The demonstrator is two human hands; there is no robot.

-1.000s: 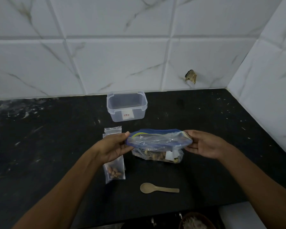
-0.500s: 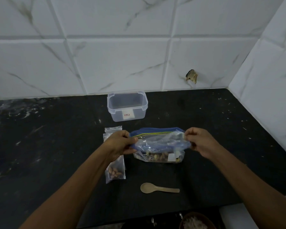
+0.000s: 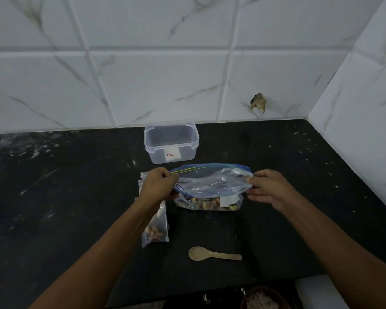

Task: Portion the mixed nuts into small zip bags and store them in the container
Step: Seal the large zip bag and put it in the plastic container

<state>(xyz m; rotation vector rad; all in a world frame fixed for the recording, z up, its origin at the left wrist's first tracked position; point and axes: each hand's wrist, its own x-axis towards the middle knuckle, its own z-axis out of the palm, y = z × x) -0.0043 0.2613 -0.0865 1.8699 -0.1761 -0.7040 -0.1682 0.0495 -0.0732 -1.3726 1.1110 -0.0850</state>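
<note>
A large clear zip bag (image 3: 210, 186) with a blue zipper strip stands on the black counter (image 3: 76, 197), mixed nuts showing at its bottom. My left hand (image 3: 159, 186) pinches the bag's top left corner and my right hand (image 3: 270, 188) pinches its top right corner. A small zip bag (image 3: 155, 230) holding some nuts lies flat under my left wrist, with more small bags partly hidden behind my left hand. An open clear plastic container (image 3: 171, 144) stands behind the large bag, near the wall. A pale spoon (image 3: 212, 256) lies on the counter in front.
White marble-look tiles form the back wall and the right side wall. A chipped hole (image 3: 258, 102) marks the back wall. A brown bowl (image 3: 263, 299) with something white peeks in below the counter's front edge.
Both hands have shifted along the large bag's top; the bag's mouth looks pulled wider and flatter between the hands. Everything else stays in place.
</note>
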